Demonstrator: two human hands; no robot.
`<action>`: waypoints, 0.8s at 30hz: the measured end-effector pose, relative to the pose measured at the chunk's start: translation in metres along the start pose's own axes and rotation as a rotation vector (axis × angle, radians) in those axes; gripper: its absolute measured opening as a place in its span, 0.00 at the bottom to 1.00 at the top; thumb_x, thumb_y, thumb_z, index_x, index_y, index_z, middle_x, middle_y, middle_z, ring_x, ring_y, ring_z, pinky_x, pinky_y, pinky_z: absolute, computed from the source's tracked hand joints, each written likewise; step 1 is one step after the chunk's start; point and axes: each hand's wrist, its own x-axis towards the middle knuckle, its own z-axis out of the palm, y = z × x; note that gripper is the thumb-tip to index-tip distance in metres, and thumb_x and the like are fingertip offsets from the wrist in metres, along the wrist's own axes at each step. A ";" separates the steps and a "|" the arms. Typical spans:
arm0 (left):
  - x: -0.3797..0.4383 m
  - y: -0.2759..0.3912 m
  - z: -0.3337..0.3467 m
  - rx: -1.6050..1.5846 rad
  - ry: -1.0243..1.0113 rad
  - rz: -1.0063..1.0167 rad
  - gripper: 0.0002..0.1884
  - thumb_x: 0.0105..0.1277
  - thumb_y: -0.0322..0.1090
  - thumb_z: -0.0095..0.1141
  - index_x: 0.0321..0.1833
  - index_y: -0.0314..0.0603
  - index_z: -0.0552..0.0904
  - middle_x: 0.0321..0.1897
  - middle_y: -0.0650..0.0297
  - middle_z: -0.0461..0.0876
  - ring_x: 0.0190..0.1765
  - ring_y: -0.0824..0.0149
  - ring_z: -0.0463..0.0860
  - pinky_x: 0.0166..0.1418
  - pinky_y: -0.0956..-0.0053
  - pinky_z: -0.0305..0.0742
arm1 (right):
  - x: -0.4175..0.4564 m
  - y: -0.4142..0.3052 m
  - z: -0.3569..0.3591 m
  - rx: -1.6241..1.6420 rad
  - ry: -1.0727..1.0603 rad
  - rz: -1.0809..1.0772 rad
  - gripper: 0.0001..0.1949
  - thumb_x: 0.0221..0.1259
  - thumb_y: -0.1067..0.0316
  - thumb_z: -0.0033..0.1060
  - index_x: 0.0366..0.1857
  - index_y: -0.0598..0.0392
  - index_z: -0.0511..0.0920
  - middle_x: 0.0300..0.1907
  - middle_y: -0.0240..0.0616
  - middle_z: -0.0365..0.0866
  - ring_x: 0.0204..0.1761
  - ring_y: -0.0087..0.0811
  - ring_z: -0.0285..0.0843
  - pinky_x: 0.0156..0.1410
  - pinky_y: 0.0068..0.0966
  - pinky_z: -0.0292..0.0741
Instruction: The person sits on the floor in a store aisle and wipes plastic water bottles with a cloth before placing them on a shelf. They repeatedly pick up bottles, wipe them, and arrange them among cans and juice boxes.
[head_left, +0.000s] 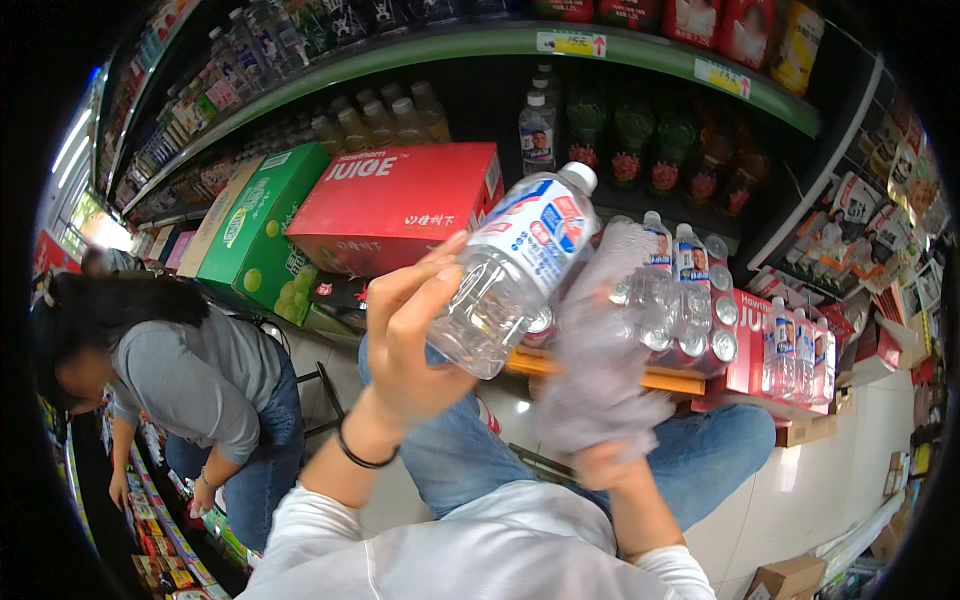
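Observation:
My left hand (420, 322) grips a large clear plastic bottle (517, 262) near its base. The bottle tilts to the upper right, with a white cap and a printed label. In my right hand (611, 457) is a greyish cloth (607, 322), blurred by motion, its upper part beside the bottle's right side. Whether cloth and bottle touch, I cannot tell. Just beyond the cloth, similar bottles (690, 270) stand by shrink-wrapped cans (724, 345). More of these bottles (784, 352) stand at the right on a red carton (739, 382).
A red juice carton (405, 195) and a green carton (262, 225) sit before the lower shelf. Overhead runs a green shelf edge (480, 45) with price tags. Another person (202, 375) bends over shelves at the left. A cardboard box (787, 577) lies at the lower right.

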 end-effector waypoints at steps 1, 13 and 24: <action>-0.007 0.010 0.005 -0.172 -0.004 -0.148 0.36 0.54 0.26 0.76 0.65 0.33 0.71 0.59 0.46 0.73 0.61 0.45 0.82 0.66 0.53 0.80 | 0.011 -0.003 0.015 -0.261 -0.068 -0.099 0.39 0.71 0.32 0.47 0.77 0.49 0.65 0.78 0.53 0.58 0.80 0.59 0.48 0.82 0.52 0.45; -0.041 0.055 0.037 -0.611 -0.098 -0.491 0.41 0.53 0.33 0.79 0.66 0.38 0.66 0.67 0.45 0.72 0.71 0.47 0.76 0.69 0.61 0.75 | 0.037 0.032 -0.035 -0.001 0.615 0.143 0.22 0.80 0.56 0.47 0.64 0.64 0.74 0.63 0.43 0.79 0.64 0.34 0.76 0.73 0.32 0.68; -0.052 0.080 0.070 -0.967 0.186 -1.225 0.32 0.67 0.38 0.66 0.66 0.38 0.62 0.58 0.58 0.71 0.60 0.68 0.74 0.67 0.69 0.71 | 0.018 0.068 -0.011 0.930 0.526 -0.015 0.27 0.78 0.45 0.48 0.72 0.49 0.67 0.69 0.36 0.71 0.72 0.37 0.68 0.79 0.41 0.63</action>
